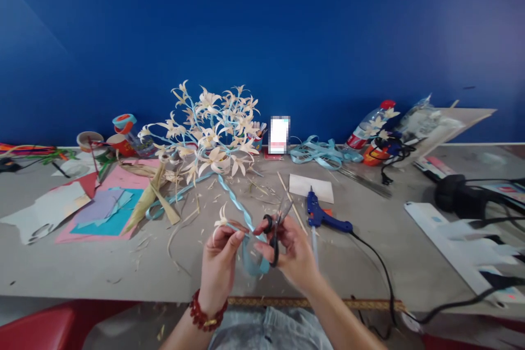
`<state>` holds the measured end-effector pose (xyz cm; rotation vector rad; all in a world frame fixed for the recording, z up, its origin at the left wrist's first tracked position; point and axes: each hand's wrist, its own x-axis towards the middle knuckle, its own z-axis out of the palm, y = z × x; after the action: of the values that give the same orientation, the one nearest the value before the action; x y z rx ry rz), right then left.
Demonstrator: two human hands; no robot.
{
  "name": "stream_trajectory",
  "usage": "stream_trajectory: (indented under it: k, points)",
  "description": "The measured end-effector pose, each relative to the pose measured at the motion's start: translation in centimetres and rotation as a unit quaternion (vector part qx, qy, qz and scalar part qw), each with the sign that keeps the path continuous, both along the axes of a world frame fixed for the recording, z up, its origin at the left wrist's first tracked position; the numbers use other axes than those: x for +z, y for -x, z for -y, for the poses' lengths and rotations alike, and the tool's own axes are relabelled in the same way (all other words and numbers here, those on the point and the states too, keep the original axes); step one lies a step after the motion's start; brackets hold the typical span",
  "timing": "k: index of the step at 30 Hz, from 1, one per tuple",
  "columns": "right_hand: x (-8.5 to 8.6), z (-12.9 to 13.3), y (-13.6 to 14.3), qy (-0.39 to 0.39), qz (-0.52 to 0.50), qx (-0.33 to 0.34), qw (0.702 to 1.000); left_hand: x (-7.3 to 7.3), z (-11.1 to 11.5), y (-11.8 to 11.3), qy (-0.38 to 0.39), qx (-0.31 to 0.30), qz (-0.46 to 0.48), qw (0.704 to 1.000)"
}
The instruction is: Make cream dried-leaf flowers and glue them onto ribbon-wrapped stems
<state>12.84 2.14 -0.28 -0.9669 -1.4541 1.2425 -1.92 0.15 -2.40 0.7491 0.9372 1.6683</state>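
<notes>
My left hand (223, 246), with a red bead bracelet at its wrist, pinches the thin stem of a small cream flower (222, 217). Black-handled scissors (275, 235) are in my right hand (293, 251), their blades pointing up and away. A light blue ribbon (256, 262) hangs in a loop between the hands. Just beyond, a twisted blue-wrapped stem (235, 202) runs from a large bunch of cream flowers (213, 158) down to my fingers. Where the fingertips of both hands come close, the ribbon's end is hard to make out.
A blue glue gun (324, 216) lies right of the hands, its cord trailing to a white power strip (447, 246). Coiled blue ribbon (320, 153) and a bottle (369, 126) stand behind. Coloured paper (110, 213) and dried husks (147, 202) lie left.
</notes>
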Motion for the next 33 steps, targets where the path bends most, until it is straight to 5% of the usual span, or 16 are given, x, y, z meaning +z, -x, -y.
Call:
stream_trajectory:
  k: [15,20,24,33]
  points:
    - [-0.3,0.3,1.4,-0.095,0.111,-0.078,0.986,-0.7,0.4,-0.8,0.002,0.009,0.008,1.0]
    - [0.3,-0.4,1.6,0.041,-0.005,-0.008,0.999,-0.4,0.4,-1.2,-0.011,0.023,0.013,1.0]
    - [0.3,-0.9,1.7,0.153,-0.127,0.037,0.979,-0.4,0.4,-1.2,-0.015,0.022,0.03,0.999]
    - [0.3,-0.9,1.5,0.24,-0.225,0.071,0.942,-0.3,0.6,-0.9,-0.027,-0.001,0.02,0.999]
